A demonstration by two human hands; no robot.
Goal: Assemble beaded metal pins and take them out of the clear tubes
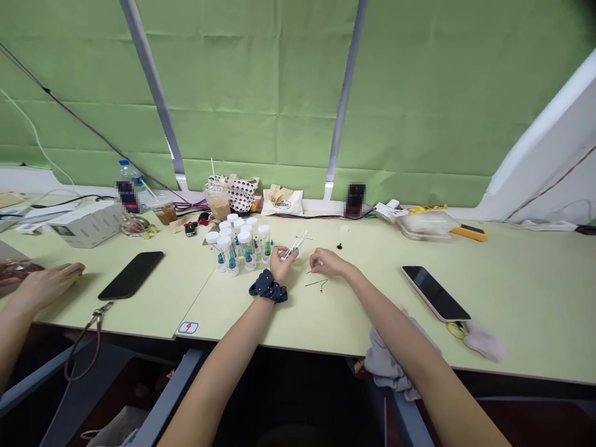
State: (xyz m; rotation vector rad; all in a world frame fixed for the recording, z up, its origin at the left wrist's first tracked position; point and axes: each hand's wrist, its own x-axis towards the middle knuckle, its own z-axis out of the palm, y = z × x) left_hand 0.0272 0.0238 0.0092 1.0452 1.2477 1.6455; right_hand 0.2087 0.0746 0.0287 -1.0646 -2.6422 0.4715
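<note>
Fingers on our left hand (282,261) are pinching a few thin clear tubes (296,242), tips poking out past the fingertips. Our right hand (326,261) is curling just beside it, fingertips pressing together on a thin wire (311,270), honestly tiny. Another bent wire (317,284) is lying just toward us from those fingers, and white-capped vials (237,245) are sitting left of ours.

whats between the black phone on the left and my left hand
A cluster of white-capped vials stands between the black phone and the left hand, in the head view.
</note>
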